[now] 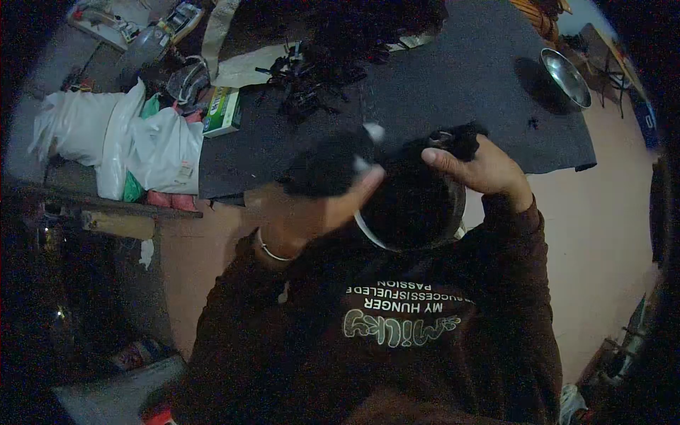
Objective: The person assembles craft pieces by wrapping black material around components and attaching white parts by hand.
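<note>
Over the dark tabletop's near edge, my left hand (301,212), blurred by motion, is closed around a black piece whose details I cannot make out. A small white spot (374,132) shows beside that piece. My right hand (485,166) is closed on a black bundle (464,140), with the thumb across its near side. Between and below the hands is a round container with a pale rim (372,232), its inside filled with black. A heap of black pieces (308,81) lies on the dark cloth (439,92) beyond my left hand.
White plastic bags (159,145) sit at the left with a green and white box (223,113) beside them. A shiny metal bowl (567,78) is at the cloth's right end. Tools (166,32) lie at the upper left.
</note>
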Motion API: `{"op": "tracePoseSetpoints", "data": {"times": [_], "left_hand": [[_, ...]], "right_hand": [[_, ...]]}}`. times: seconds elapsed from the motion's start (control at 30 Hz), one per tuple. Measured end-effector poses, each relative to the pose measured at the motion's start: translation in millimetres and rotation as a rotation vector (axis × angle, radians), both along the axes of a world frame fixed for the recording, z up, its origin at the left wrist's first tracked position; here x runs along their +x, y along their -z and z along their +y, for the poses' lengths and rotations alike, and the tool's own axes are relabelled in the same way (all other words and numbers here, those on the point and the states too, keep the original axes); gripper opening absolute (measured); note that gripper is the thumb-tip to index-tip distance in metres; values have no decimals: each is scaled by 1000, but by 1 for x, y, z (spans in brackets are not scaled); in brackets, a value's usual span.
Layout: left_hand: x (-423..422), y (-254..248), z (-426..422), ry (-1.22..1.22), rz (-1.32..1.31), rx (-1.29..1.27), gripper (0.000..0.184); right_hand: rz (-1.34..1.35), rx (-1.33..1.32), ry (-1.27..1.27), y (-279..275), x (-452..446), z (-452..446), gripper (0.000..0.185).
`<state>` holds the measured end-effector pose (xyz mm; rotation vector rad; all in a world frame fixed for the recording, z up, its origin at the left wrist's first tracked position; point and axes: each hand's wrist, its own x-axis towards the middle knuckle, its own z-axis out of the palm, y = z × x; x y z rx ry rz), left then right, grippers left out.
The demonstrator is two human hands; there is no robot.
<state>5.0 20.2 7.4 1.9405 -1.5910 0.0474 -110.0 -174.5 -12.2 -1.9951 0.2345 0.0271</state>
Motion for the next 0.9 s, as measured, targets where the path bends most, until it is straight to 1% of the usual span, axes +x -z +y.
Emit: {"op": "tracePoseSetpoints", "data": {"times": [0.07, 0.1, 0.13, 0.17, 0.2, 0.23, 0.27, 0.3, 0.33, 0.4, 0.47, 0.5, 0.57, 0.6, 0.67, 0.7, 0.73, 0.77, 0.83, 0.9], "left_hand": [[34, 30, 7, -369, -649, -56, 37], [62, 46, 12, -368, -650, -54, 37], [94, 63, 15, -486, -902, 146, 35], [110, 70, 17, -601, -1151, 354, 34], [108, 68, 15, -602, -1156, 351, 34], [103, 66, 9, -560, -854, 179, 33], [99, 64, 3, -532, -700, 101, 32], [94, 62, -3, -500, -549, 16, 32], [89, 58, -9, -454, -434, 121, 32], [74, 57, -21, -409, -314, 225, 32], [58, 57, -35, -458, -310, -128, 28], [55, 52, -38, -454, -307, -130, 28], [48, 39, -44, -307, -494, -141, 26], [44, 33, -44, -304, -493, -141, 26], [38, 24, -42, -248, -458, -88, 26], [37, 23, -43, -243, -459, -87, 26], [35, 22, -44, -183, -433, -138, 25], [35, 21, -45, -124, -406, -188, 25], [34, 33, -39, -155, -440, -144, 27], [35, 36, -36, -191, -473, -101, 29]], "right_hand": [[-26, -83, -6, 12, 4, 0, 34], [-26, -81, -6, 13, 5, 0, 34], [7, -113, -6, 13, 6, 0, 37], [39, -144, -6, 14, 7, 1, 40], [34, -145, -4, 16, 8, 2, 40], [-22, -138, -28, 18, 9, 3, 38], [-75, -129, -49, 19, 9, 5, 37], [-75, -128, -45, 19, 9, 6, 37], [-59, -165, -32, 17, 10, 7, 35], [-39, -204, -25, 11, 11, 13, 32], [-114, -196, 64, 3, 11, 19, 27], [-111, -199, 68, 6, 12, 18, 27], [-373, -228, 123, 15, 13, 15, 24], [-373, -228, 126, 15, 13, 15, 24], [-500, -373, 209, 14, 14, 17, 22], [-500, -372, 214, 22, 14, 15, 22], [-365, -498, 180, 39, 16, 12, 22], [-296, -558, 164, 53, 17, 8, 22], [-146, -710, 77, 79, 17, -1, 23], [-64, -800, 7, 89, 19, -3, 24]]}}
